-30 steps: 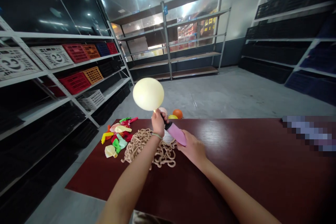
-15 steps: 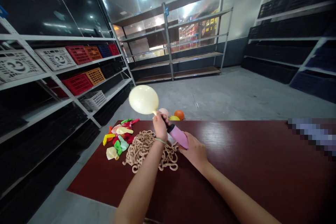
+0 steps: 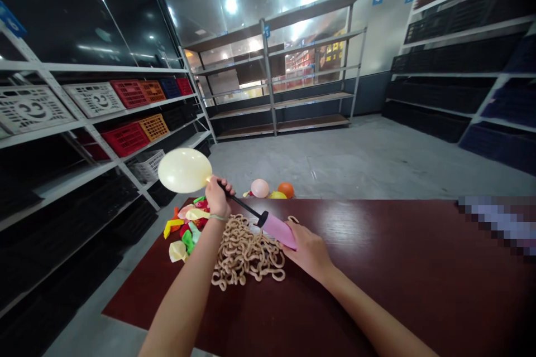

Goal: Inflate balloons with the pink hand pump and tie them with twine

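My left hand (image 3: pixel 218 196) is closed around the neck of a pale yellow inflated balloon (image 3: pixel 185 169) and the tip of a black pump rod. The rod runs out of a pink hand pump (image 3: pixel 278 229), whose barrel my right hand (image 3: pixel 309 249) grips just above the dark red table (image 3: pixel 377 268). A tangle of beige chain-like cord (image 3: pixel 247 251) lies under the pump. Several flat coloured balloons (image 3: pixel 187 223) are piled at the table's left end.
Inflated pink (image 3: pixel 260 188), yellow and orange (image 3: pixel 286 189) balloons rest on the grey floor beyond the table's far edge. Metal shelves with coloured crates (image 3: pixel 125 138) line the left side. Dark shelving stands at the right. A blurred patch covers the table's right end.
My left hand has drawn the balloon and rod out to the left, away from the pump barrel, so the rod is extended. The right hand stayed put.
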Tool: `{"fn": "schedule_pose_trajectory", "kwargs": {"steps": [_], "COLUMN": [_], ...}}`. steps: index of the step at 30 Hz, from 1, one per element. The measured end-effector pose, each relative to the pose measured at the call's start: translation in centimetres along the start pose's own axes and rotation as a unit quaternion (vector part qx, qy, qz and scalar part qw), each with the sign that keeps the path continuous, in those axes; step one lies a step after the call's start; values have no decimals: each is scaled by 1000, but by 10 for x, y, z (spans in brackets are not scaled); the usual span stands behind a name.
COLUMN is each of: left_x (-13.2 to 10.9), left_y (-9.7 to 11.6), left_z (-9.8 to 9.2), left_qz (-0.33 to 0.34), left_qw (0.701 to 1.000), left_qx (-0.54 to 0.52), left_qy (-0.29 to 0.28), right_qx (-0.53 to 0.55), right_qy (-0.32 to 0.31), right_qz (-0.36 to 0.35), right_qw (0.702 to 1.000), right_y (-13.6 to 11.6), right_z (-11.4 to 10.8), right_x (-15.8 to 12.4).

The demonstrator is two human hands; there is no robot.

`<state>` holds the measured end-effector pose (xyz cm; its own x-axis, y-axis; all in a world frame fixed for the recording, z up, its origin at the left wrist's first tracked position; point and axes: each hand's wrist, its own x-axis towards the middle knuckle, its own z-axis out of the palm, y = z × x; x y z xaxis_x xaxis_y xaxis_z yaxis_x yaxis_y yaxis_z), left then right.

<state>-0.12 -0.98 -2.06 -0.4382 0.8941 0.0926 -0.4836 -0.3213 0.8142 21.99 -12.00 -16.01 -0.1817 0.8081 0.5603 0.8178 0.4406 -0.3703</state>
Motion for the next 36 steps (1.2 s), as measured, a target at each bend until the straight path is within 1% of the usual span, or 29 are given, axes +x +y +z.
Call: {"fn": "schedule_pose_trajectory", "kwargs": {"steps": [1,2,3,4,6,7,9,11,12,13,15,18,22,24,25,27,29,30,32,33,34,36], "left_x": [4,5,2,-4,-23,-36,-60,-75,-78,-78,-70,-46,-10,1,2,-3,-21,-32,-56,-66,-74,-80], "left_y": [5,5,1,-7,-33,-48,-76,-93,-97,-97,-88,-59,-14,-2,0,-9,-30,-44,-69,-79,-86,-91], "left_z": [1,3,5,7,11,12,12,9,6,3,-5,-15,-21,-21,-20,-15,-7,-2,9,13,15,16], "left_qz": [8,15,21,26,24,13,-28,-53,-63,-69,-75,-65,-30,-16,-11,-9,-17,-23,-47,-45,-48,-52], "left_qw": [1000,1000,999,999,998,998,999,998,997,997,997,998,999,999,999,998,997,998,999,999,999,998], "left_qx": [-3,-9,-16,-22,-30,-28,-26,-30,-31,-30,-26,-14,3,3,0,-10,-15,-15,-13,-20,-24,-29], "left_qy": [3,11,23,35,54,49,23,11,11,12,16,16,25,34,43,64,74,65,20,7,-2,-5], "right_qx": [6,6,-1,-14,-51,-70,-99,-112,-115,-117,-118,-112,-80,-71,-72,-85,-107,-118,-130,-131,-128,-118], "right_qy": [3,7,12,19,28,28,23,16,14,11,3,4,15,11,10,14,22,26,31,34,36,37], "right_qz": [4,10,19,30,49,54,54,45,35,21,-9,-34,-37,-36,-33,-20,-1,9,27,35,40,35], "right_qw": [1000,1000,1000,999,997,996,993,993,993,993,993,993,996,997,997,996,994,993,991,990,990,992], "right_y": [0,1,2,4,6,8,9,10,10,10,9,7,3,2,2,3,5,6,8,8,8,7], "right_z": [1,1,2,3,3,3,2,1,1,2,4,6,5,5,5,6,5,4,2,1,0,-1], "right_x": [0,0,-1,-1,-2,-2,-3,-3,-3,-3,-4,-4,-4,-3,-3,-2,-3,-3,-4,-4,-4,-4]}}
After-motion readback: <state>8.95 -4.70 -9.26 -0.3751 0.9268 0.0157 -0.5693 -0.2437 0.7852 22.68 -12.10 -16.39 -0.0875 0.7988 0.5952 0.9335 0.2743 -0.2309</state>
